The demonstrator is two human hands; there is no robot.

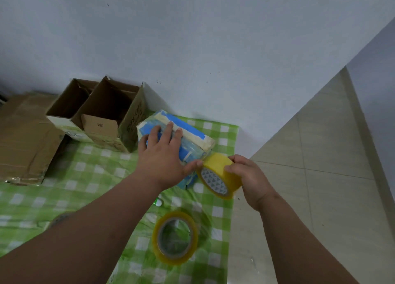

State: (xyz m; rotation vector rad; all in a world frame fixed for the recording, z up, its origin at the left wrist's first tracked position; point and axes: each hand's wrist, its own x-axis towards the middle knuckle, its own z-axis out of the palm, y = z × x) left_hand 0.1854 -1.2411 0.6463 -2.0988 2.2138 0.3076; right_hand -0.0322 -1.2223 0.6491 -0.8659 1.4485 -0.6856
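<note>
yellow tape roll [220, 176], blue-and-cream package [188, 134], green-and-white checked cloth [89, 176]

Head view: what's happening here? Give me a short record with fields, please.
work: taping a parcel, it seems
left hand: pressed flat on the parcel
right hand: grips a yellow tape roll at the parcel's near end
spare roll: lies on the checked cloth
boxes: two, open, left of the parcel

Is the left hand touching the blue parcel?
Touching. The head view shows the left hand lying flat on the blue parcel, fingers spread, while the right hand grips the yellow tape roll.
</note>
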